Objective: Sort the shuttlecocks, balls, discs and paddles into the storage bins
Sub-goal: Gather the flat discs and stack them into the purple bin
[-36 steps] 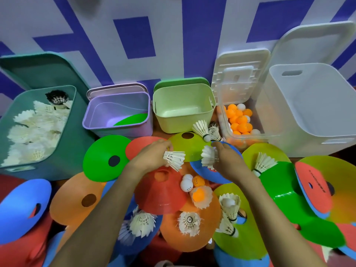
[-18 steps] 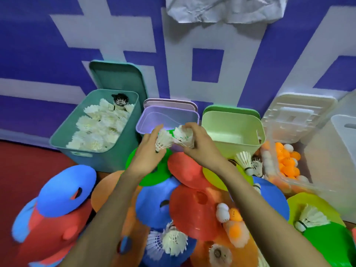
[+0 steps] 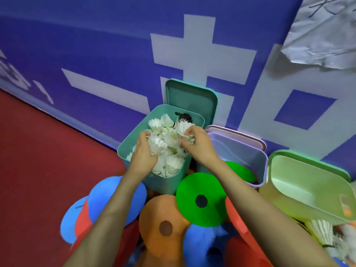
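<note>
Starting at the left, blue discs (image 3: pixel 115 199) lie overlapped on the red floor (image 3: pixel 48 170), and we judge them not yet sorted. Our left hand (image 3: pixel 143 152) reaches over the near-left part of the teal bin (image 3: pixel 163 185), its fingers curled down into the pile of shuttlecocks (image 3: pixel 169 164). We cannot tell whether it grips one, because the white feathers blur together there. The bin's lid (image 3: pixel 190 101) leans upright against the wall (image 3: pixel 115 54) behind, which leaves the mouth free for dropping things in.

Our right hand (image 3: pixel 197 144) is over the bin's far-right side. Its thumb and fingers pinch a shuttlecock (image 3: pixel 183 127) by the feather skirt, above the heap, probably so it can fall among its own kind.

Below that forearm a green disc (image 3: pixel 200 199) overlaps an orange disc (image 3: pixel 163 224). Just to the right, the lilac bin (image 3: pixel 237 149) holds a second green disc (image 3: pixel 240 170), so we take it as the discs' home. The pale green bin (image 3: pixel 308 170) stands beside it. At the lower right, loose shuttlecocks (image 3: pixel 323 232) wait on the pile, so we judge the sorting only partway done.
</note>
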Motion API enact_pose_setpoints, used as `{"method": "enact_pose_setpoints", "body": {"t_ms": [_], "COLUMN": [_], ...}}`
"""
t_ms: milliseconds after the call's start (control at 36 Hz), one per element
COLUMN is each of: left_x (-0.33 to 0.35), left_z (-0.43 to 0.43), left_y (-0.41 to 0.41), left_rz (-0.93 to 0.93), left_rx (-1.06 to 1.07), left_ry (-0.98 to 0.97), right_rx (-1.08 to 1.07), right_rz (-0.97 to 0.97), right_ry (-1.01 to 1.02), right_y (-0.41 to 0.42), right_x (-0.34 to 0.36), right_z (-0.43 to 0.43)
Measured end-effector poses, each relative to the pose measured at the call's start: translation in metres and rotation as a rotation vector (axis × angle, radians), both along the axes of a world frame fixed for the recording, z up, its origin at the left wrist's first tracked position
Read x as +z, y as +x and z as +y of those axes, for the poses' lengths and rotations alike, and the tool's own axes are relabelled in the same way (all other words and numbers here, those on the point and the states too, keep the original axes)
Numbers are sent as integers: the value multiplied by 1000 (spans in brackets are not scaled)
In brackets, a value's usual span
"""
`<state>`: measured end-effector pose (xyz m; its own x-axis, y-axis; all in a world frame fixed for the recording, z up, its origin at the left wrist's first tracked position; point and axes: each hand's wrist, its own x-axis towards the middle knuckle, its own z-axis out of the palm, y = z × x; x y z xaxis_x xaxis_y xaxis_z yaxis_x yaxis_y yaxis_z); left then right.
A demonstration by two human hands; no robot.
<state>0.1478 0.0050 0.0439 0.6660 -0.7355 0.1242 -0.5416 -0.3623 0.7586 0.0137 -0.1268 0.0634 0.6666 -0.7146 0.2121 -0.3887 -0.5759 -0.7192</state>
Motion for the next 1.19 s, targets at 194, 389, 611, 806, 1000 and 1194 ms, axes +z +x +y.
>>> {"method": "enact_pose_setpoints", "body": {"t_ms": [194,389,611,806,1000,1194], "left_x": [-12,-18,-20,-11,-5,-1], "left_z": [-18,-34,-37,-33,-28,-29], "left_y": [49,60,48,45,21,1], "left_rz": [-82,-393,-192,-43,-136,-200], "left_rx": [-53,-225,-244,-235,-155,-162], "left_ry": [128,660,644,686,556,578], "right_rx": [-168,-103,11,-63,-92,-56], "right_rz": [274,859,980,1006,960,795], "right_ry": [-360,-248,-142,-187,-234,-222], "right_y": [41,61,55,49,42,28], "right_x": [-19,-23,-35,-31,-27,-19], "right_z": [-31,-57,-54,-47,-29,-17]}}
